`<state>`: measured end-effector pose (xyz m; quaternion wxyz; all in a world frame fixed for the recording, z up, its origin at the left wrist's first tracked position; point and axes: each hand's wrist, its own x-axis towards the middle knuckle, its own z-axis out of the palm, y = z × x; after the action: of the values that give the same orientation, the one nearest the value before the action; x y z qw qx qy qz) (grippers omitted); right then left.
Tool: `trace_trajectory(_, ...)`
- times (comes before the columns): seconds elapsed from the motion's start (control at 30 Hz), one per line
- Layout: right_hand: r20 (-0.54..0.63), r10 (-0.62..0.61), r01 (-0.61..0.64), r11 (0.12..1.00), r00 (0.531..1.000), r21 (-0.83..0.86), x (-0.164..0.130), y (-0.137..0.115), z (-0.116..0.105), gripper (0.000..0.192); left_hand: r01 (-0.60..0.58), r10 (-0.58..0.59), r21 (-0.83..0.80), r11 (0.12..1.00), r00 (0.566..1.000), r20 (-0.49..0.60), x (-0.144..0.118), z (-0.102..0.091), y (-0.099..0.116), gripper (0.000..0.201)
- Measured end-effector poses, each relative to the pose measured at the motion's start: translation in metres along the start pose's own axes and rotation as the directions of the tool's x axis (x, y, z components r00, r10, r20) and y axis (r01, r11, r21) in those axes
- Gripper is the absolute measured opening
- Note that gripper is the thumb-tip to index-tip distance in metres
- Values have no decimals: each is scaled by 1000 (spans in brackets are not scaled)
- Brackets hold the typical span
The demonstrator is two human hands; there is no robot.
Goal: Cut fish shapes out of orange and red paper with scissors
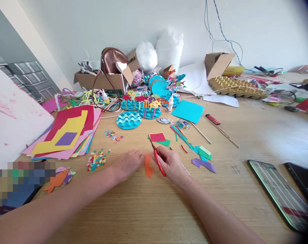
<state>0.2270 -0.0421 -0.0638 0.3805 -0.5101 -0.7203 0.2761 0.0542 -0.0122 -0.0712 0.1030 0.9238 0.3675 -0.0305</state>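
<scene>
My right hand (173, 166) is closed around red-handled scissors (158, 161), their thin dark blades pointing away from me over the table. My left hand (131, 164) is closed, its fingertips pinched at the edge of an orange paper piece (148, 167) with a curved outline. That piece sits between the two hands, beside the scissors' handle. Just beyond the blades lie a red paper rectangle (157, 137) and a green paper piece (164, 143). A purple paper scrap (204, 165) lies to the right of my right hand.
Stacked coloured sheets (64, 132), confetti dots (96, 160) and an orange paper fish (57, 179) lie left. Blue wave-patterned discs (129, 120), a glue bottle (170, 104) and a blue sheet (188, 111) stand beyond. A phone (278, 193) lies right; a cardboard box (100, 81) is behind.
</scene>
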Motion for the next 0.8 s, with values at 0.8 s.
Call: trace_trajectory(0.8, 21, -12, 12, 1000, 1000, -4, 0, 5, -2, 28, 140, -138, -92, 986, 990, 30, -42, -11, -37, 18)
